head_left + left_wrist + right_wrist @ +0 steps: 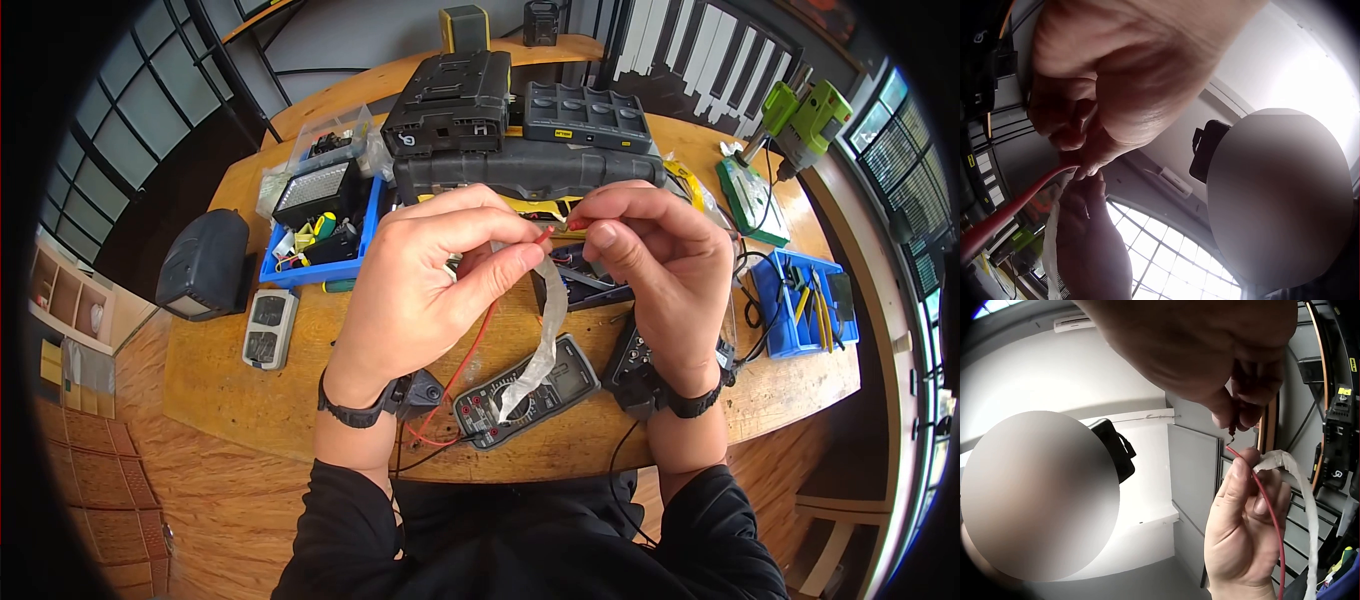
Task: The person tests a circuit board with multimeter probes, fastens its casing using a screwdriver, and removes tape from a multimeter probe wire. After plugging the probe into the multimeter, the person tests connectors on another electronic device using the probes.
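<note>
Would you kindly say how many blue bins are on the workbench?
2: one blue bin at the left of the workbench, another blue bin near its right edge; more may be hidden.

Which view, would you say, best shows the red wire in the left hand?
The right wrist view: the red wire shows its tip and a long stretch. The head view shows it smaller, looping near the multimeter; the left wrist view, only a close stretch, the tip hidden.

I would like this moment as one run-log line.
left hand: pinches red wire, pale strip | right hand: pinches small red piece | multimeter: on table
</note>
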The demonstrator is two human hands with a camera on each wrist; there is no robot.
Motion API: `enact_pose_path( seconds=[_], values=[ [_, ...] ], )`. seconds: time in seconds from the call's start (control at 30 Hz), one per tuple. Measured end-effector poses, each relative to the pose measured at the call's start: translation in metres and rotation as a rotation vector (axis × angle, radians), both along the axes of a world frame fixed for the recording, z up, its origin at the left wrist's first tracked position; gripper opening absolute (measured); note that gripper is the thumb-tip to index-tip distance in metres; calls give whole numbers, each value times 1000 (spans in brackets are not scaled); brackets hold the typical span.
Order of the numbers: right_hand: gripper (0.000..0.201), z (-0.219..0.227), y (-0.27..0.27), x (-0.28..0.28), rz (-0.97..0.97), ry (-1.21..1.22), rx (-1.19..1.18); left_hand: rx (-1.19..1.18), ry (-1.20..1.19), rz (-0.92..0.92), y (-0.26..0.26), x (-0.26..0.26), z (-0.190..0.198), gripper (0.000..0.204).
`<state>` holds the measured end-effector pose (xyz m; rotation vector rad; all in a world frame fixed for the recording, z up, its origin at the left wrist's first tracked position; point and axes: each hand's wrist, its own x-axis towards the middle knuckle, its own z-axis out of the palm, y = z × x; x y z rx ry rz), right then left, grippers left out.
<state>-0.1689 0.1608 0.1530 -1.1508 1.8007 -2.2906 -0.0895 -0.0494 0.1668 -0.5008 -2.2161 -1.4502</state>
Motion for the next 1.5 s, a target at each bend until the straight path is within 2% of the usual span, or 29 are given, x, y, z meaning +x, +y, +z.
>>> enact_pose_path(
  seconds=[0.17,0.7,0.8,0.97,1.07,1.2,1.27,1.5],
  values=[
    [17,-2,-3,0,-11,32,-44,-28,-78,55,0,0,1,13],
    [18,0,0,3,4,-26,-48,-175,-25,18,1,-2,1,17],
    [18,1,-1,4,-7,-32,-37,-59,34,-73,-3,-8,-7,16],
    [17,0,-1,3,5,-29,-71,220,-120,-167,-3,-5,-6,12],
    [17,0,-1,5,-40,-50,-79,290,-178,-208,-9,-8,-4,11],
    [16,-1,0,2,-49,-43,-144,263,-210,-174,-18,-20,-9,10],
    [16,0,-1,3,-53,-55,-161,228,-148,-77,-16,-24,-13,9],
    [15,-1,-3,6,-29,-3,-81,231,-172,-168,-7,-14,-8,8]
  ],
)
